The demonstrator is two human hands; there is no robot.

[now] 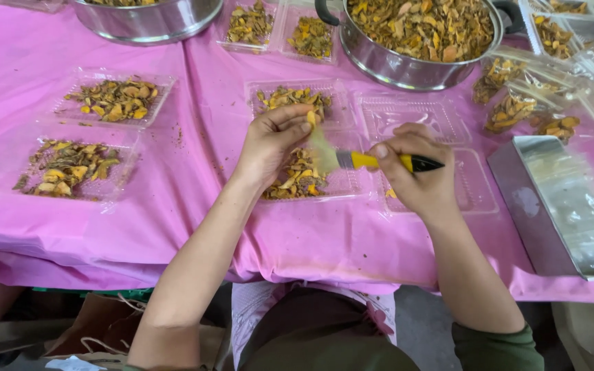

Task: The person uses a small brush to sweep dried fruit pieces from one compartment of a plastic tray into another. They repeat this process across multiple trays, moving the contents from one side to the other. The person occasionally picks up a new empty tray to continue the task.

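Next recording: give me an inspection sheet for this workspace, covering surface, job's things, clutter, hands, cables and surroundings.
Surface: pink cloth over the table, crumbs scattered on it.
Job's things: brush, yellow and black handle; small slice; open tray of dried slices under the hands.
Clutter: filled trays at left, empty tray, two metal pots of slices, filled bags, metal box at right.
Hands: left hand pinches the slice; right hand grips the brush, bristles at the slice.
Cables: nothing seen.
Surroundings: paper bag below the table edge.
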